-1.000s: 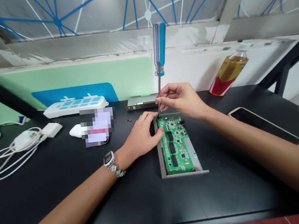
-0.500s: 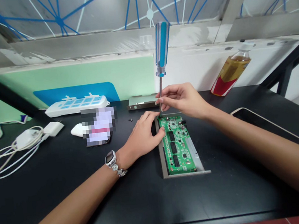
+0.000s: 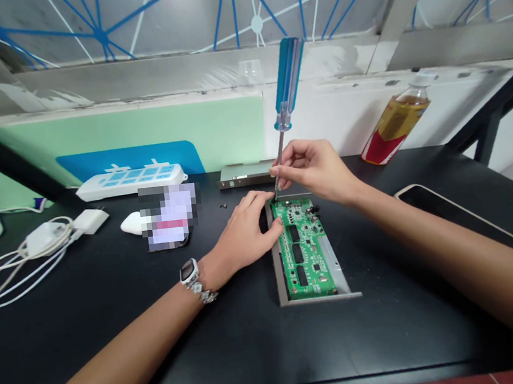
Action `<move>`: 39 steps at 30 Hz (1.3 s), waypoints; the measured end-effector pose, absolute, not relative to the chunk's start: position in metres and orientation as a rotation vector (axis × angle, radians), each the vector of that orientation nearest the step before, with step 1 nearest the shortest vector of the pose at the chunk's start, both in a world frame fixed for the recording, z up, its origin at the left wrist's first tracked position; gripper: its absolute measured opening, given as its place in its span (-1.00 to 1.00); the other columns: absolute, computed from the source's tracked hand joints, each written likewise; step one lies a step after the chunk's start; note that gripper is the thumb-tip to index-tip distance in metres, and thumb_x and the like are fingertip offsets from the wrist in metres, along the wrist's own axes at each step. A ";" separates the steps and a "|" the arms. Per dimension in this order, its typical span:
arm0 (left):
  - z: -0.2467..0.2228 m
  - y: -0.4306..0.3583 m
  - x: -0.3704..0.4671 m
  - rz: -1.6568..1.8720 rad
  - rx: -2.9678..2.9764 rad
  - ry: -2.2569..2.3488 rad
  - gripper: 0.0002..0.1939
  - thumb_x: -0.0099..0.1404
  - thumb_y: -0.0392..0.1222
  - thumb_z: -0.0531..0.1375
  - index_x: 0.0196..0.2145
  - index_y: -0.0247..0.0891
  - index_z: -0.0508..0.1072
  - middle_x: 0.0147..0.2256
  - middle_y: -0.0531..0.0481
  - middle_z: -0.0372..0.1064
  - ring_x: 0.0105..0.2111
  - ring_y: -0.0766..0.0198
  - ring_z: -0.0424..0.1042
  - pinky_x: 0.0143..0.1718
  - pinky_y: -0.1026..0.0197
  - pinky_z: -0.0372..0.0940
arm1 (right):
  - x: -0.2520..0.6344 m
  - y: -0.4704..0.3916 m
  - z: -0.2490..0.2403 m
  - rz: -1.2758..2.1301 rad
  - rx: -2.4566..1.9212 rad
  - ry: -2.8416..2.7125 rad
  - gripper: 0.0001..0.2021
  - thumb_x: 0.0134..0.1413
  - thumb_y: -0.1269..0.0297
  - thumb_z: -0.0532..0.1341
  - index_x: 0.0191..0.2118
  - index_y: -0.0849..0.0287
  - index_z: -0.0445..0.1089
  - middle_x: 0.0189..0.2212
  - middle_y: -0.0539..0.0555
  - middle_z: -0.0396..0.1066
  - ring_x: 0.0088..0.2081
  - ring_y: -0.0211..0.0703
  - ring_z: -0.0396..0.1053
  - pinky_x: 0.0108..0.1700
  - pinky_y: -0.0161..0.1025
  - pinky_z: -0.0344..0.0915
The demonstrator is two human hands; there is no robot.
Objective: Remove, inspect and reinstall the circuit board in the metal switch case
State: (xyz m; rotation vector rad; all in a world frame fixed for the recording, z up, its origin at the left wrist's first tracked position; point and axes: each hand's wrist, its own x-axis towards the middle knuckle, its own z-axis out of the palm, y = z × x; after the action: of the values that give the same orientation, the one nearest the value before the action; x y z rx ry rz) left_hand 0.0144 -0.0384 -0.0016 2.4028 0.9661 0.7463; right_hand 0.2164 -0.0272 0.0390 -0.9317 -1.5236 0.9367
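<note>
A green circuit board (image 3: 311,253) lies in a grey metal case (image 3: 282,284) on the black desk. My left hand (image 3: 253,229) grips the far left part of the case, thumb on the board's edge and fingers at the far corner. Between thumb and fingers, my right hand (image 3: 311,165) holds the shaft of a screwdriver (image 3: 289,81) with a clear blue-striped handle. Its tip meets the board's far left corner, and the handle leans right. Whether a screw sits under the tip is hidden. Small dark screws (image 3: 224,206) lie left of the case.
Behind the board lies a metal cover (image 3: 241,178). To the left are a phone (image 3: 172,225), a white earbud case (image 3: 134,224), a power strip (image 3: 131,180) and a charger with cables (image 3: 50,237). A drink bottle (image 3: 396,122) and another phone (image 3: 460,213) are on the right.
The screwdriver's handle has tilted to the right and turned a little, its tip staying at the same corner. My right fingers have shifted slightly; my left hand keeps its place.
</note>
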 end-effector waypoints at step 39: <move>-0.005 0.001 0.037 1.001 1.945 0.713 -0.78 0.38 -0.14 0.26 -0.14 -0.26 0.66 -0.14 -0.11 0.65 -0.12 0.12 0.59 -0.03 0.05 0.44 | 0.220 -0.025 0.040 0.918 -0.972 -1.580 -0.73 0.03 0.10 0.45 -0.32 0.23 0.55 -0.43 0.07 0.56 -0.41 -0.17 0.51 -0.30 -0.17 0.50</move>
State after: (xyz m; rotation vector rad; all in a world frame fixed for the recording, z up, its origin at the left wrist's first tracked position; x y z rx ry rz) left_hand 0.0367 0.0010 -0.0047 1.9448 0.7134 1.0006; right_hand 0.2196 -0.0250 0.0396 -0.9715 -1.5800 0.9179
